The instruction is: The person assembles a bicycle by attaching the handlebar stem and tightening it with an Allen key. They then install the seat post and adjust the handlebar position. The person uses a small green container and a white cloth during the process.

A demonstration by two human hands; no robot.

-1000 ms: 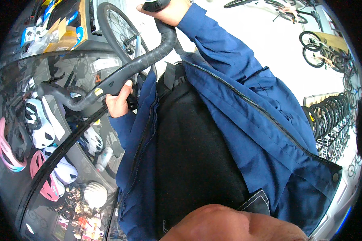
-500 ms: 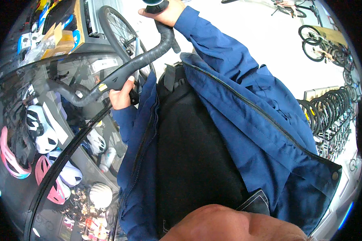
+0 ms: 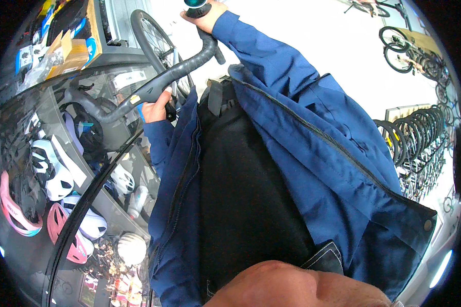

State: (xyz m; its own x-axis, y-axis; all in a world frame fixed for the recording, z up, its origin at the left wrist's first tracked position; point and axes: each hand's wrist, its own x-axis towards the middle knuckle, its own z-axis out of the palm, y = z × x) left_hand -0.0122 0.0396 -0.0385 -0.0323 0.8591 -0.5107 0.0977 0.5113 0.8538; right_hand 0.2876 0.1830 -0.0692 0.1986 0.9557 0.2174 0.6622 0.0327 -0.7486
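My left hand (image 3: pixel 156 108) and right hand (image 3: pixel 206 15) both grip the black drop handlebar (image 3: pixel 153 89), spanning between them.

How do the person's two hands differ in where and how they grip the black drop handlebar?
The left hand closes on the middle of the handlebar, low and close to the blue jacket; the right hand reaches to the bar's far end at the picture's top, arm stretched. The left hand's sleeve is bunched, the right's extended. Both grip the same bar.

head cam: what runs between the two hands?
The black-taped drop handlebar spans from left hand to right hand; a bike wheel sits behind it, in the head view.
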